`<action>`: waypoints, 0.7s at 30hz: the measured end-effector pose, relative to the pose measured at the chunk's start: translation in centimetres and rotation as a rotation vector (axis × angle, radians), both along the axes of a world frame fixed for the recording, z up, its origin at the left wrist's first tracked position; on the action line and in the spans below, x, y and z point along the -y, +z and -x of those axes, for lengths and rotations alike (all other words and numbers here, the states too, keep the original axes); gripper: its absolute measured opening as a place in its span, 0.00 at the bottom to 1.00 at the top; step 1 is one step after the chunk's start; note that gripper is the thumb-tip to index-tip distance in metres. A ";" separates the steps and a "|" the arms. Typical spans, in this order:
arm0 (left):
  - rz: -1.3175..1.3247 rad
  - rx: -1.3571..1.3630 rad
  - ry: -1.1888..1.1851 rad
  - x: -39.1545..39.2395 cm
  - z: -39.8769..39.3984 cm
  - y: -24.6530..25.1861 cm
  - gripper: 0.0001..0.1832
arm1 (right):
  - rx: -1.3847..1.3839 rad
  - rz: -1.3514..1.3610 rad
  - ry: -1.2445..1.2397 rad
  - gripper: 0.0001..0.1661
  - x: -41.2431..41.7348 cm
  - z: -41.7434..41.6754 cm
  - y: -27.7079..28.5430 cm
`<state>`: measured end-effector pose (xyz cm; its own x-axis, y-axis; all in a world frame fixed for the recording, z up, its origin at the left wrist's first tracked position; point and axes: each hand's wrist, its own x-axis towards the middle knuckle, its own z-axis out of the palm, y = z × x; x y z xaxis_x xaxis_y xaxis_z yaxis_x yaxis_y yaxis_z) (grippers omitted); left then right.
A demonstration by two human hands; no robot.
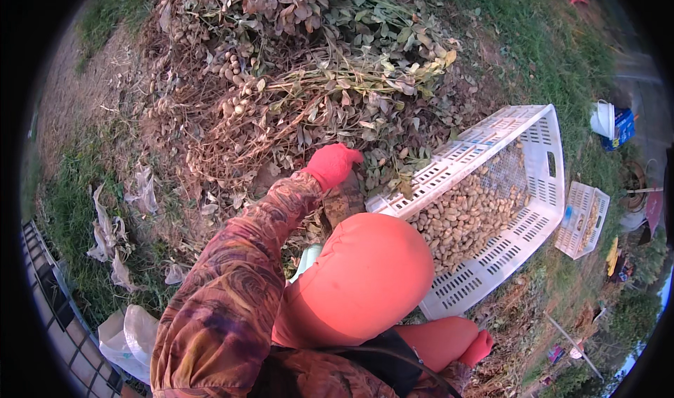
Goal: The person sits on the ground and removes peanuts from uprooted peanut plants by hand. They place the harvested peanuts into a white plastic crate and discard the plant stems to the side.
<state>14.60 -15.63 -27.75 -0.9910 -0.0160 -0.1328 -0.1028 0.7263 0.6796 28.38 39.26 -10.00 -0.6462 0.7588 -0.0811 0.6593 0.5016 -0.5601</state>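
My left hand (333, 165), in a red glove, is over the near edge of a heap of pulled peanut plants (295, 113). Its fingers are curled, and I cannot see whether anything is in them. My right hand (477, 348), also red-gloved, is low beside my right knee; its fingers are mostly hidden. To the right of my raised left knee (363, 277) a white slotted plastic crate (479, 298) stands tilted, with many loose peanuts in their shells (468, 213) inside. Clusters of peanut pods (231, 71) hang on the roots among dry leaves.
A smaller white crate (582, 219) stands beyond the large one, with a white bucket (603, 120) and a blue box (620, 129) farther off. Torn plastic film (108, 234) lies on grass at left, near a plastic bag (129, 340) and tiled paving (63, 340).
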 end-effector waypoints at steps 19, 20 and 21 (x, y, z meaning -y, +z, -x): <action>0.400 0.402 -0.429 -6.1 4.2 1.0 0.06 | 0.005 0.046 -0.042 0.12 -1.4 -0.3 -0.7; 0.364 0.456 -0.475 -6.2 4.5 1.3 0.07 | 0.022 0.027 -0.045 0.12 -1.6 -0.4 -0.5; 0.333 0.397 -0.423 -6.2 4.6 0.9 0.09 | 0.035 0.012 -0.053 0.12 -1.6 -0.4 -0.5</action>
<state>10.02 -9.45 -26.89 -0.7977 0.2605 -0.5438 0.0413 0.9233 0.3818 28.77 40.89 -10.53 -0.6017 0.7908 -0.1121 0.7043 0.4590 -0.5416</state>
